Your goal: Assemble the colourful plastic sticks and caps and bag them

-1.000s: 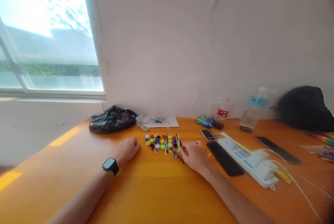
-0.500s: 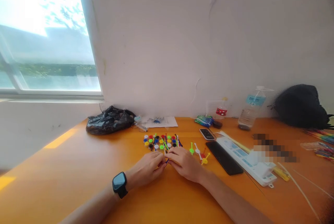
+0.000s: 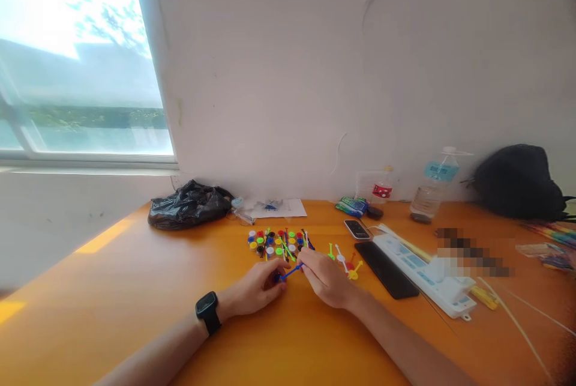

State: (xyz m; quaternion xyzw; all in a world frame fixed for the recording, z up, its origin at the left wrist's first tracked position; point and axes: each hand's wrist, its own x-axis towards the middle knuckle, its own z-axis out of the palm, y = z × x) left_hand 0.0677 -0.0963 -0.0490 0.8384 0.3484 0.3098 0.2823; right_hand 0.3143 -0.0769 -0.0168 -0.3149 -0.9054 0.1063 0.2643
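My left hand (image 3: 257,288), with a black smartwatch (image 3: 207,311) on its wrist, and my right hand (image 3: 326,278) meet over the orange table (image 3: 135,290). Both pinch a thin blue plastic stick (image 3: 288,272), one at each end. Just behind the hands lies a cluster of small coloured caps and sticks (image 3: 279,243). A few loose sticks with round ends, green, white and yellow (image 3: 344,261), lie right of my right hand.
A black phone (image 3: 386,270), a smaller phone (image 3: 357,229) and a white power strip (image 3: 427,275) lie to the right. At the wall are a black plastic bag (image 3: 189,205), a paper sheet (image 3: 275,208), a water bottle (image 3: 432,189) and a black bag (image 3: 517,183).
My left hand moved from beside the cluster to meet the right in front of it. The right drew back from the cluster's right edge, uncovering loose sticks. A blue stick now shows between both hands.
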